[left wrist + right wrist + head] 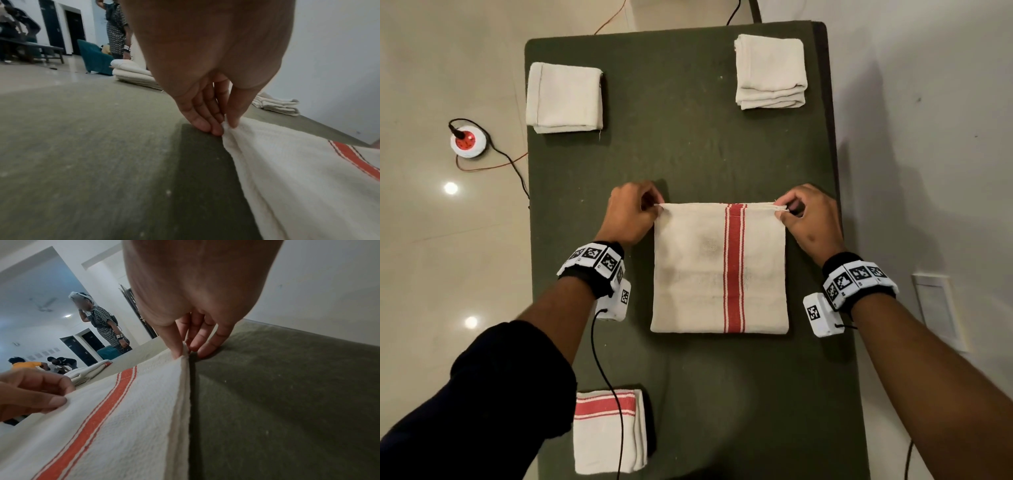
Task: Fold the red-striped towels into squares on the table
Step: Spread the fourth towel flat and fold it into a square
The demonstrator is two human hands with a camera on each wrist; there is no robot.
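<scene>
A cream towel with one red stripe (698, 270) lies folded on the green table (688, 154), its fold at the near edge. My left hand (635, 212) pinches its far left corner (225, 125) between thumb and fingers. My right hand (804, 216) pinches the far right corner (184, 352) the same way. Both corners sit just above the tabletop. In the right wrist view the left hand (33, 394) shows across the towel (123, 426). A folded red-striped towel (607, 431) lies at the near left of the table.
Two folded plain cream towels lie at the far left (565, 97) and far right (770, 72) of the table. A red and white power socket (467, 142) with cables sits on the floor to the left. Several people (104, 324) are in the room behind.
</scene>
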